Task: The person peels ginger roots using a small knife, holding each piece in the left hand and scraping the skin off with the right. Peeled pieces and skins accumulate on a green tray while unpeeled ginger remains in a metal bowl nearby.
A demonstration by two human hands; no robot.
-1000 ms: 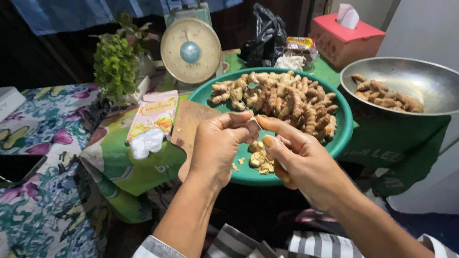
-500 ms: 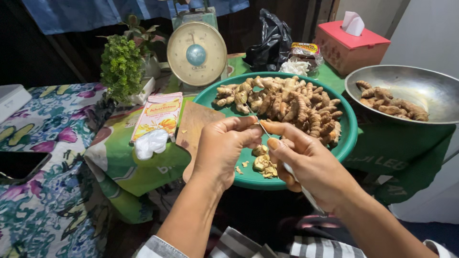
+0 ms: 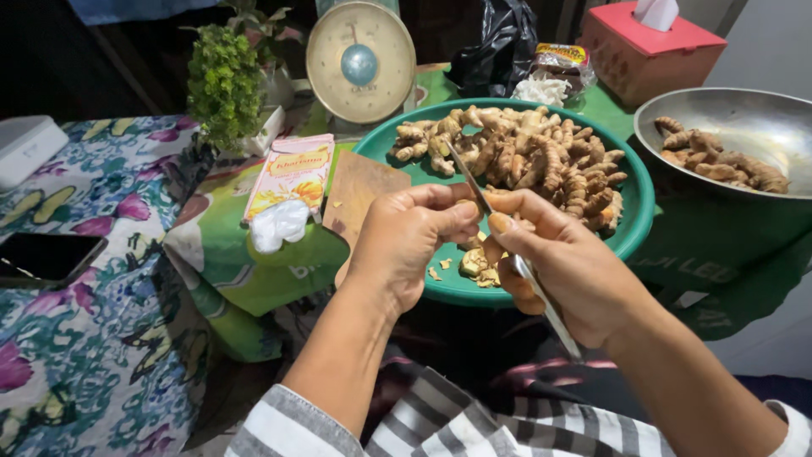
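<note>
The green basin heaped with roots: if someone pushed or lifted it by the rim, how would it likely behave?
The green basin looks like thin plastic, so its rim would probably flex. The heaped roots likely make it fairly heavy and, being piled toward the far side, unbalanced. Its near edge seems to overhang the green cloth, so a pull toward the person might tip it.

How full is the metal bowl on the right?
Mostly empty. The metal bowl holds only a small heap of roots along its near side, and bare shiny metal shows over the rest of the inside.

An orange-yellow flat packet (image 3: 290,176) lies beside the dark phone screen (image 3: 44,257) and red tissue box (image 3: 650,52).
</note>
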